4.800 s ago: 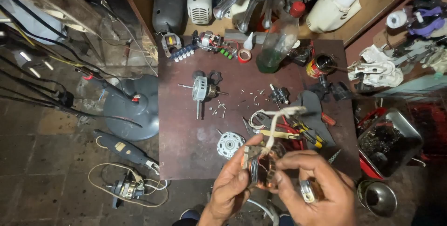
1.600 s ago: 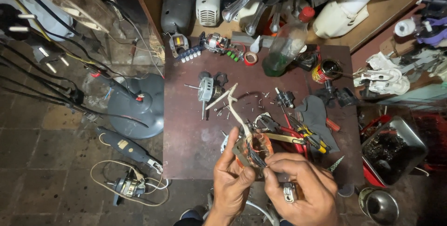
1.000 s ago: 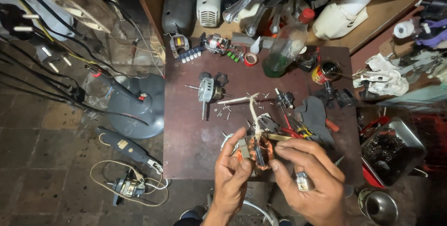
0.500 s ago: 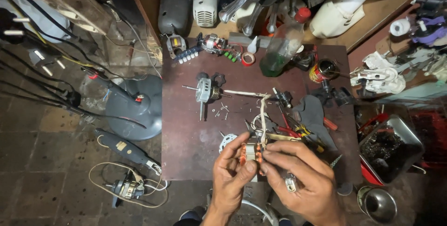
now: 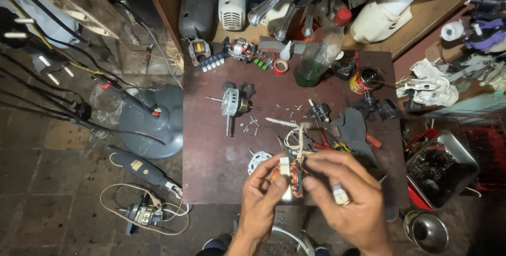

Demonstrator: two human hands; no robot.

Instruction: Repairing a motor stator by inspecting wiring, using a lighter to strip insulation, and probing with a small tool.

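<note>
Head view. Both hands work over the near edge of the dark brown worktop [image 5: 211,171], about midway along it. Left hand [image 5: 261,203]: fingers curled, thumb and fingertips pinched on the left side of a small motor stator [image 5: 291,174] with copper-coloured windings and a white plastic part on its face. Right hand [image 5: 350,203]: fingers bent down and closed on the right side of the same stator; a ring shows on one finger. The stator is held between the two hands, lifted off the board as far as I can tell. Pale wire leads [image 5: 298,140] rise from its top and loop toward the middle of the worktop.

Just left of the hands, a small white fan wheel [image 5: 258,161] lies flat on the board. Further in, left of centre, a small motor with a shaft [image 5: 230,103] lies with loose screws [image 5: 252,124] scattered beside it. Along the far edge: a second small motor [image 5: 242,50], a roll of red tape [image 5: 280,66], and a green glass bottle with a red cap [image 5: 319,50]. A dark cloth [image 5: 353,127] and red-handled tools [image 5: 371,140] lie toward the right edge.

Off the board, right: a metal tray [image 5: 464,156] and a steel bowl [image 5: 429,232]. Left, on the floor: a grey round fan base [image 5: 153,124].
</note>
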